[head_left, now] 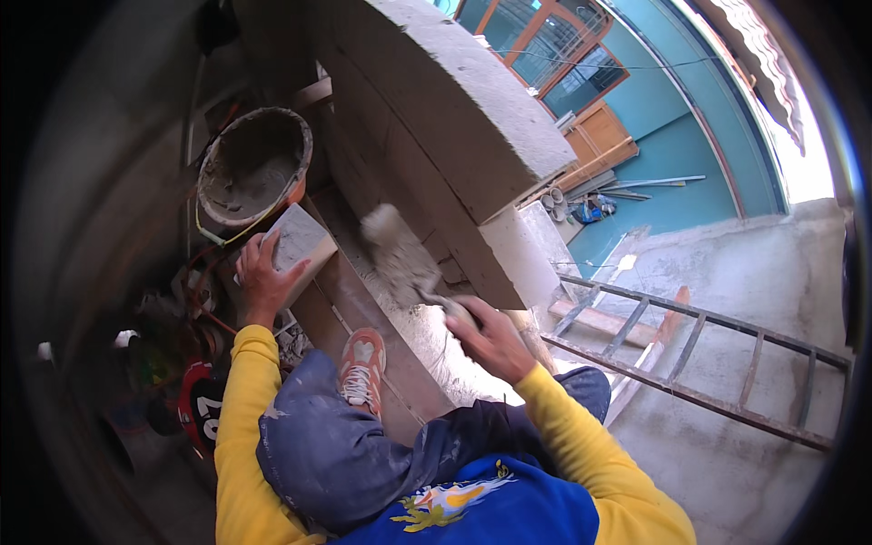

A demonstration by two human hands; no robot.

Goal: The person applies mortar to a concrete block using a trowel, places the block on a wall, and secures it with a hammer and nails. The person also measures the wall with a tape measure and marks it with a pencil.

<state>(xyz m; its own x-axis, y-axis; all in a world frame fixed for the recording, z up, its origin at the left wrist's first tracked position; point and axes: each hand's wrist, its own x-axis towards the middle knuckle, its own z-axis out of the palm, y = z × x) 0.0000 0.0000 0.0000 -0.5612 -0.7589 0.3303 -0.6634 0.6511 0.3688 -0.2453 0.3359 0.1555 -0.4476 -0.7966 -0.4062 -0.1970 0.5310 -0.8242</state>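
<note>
My left hand (pixel 263 280) is closed on a pale grey block (pixel 307 236), fingers over its top face and thumb along the near side. The block sits tilted just below a bucket (pixel 297 189) of grey mortar (pixel 259 188). In my right hand (pixel 493 340) is the handle of a trowel (pixel 413 272). Its blade points up and to the left and is coated with wet mortar. A lump of mortar at the blade's far end is smeared by motion. The blade is beside a block wall (pixel 427 173), apart from the block.
An orange-and-white shoe (pixel 362 368) of mine rests on a board (pixel 400 386) between my arms. A metal ladder (pixel 699 350) crosses the lower floor at the right, near wooden planks (pixel 649 359). Dark clutter and a red numbered item (pixel 195 409) lie at the left.
</note>
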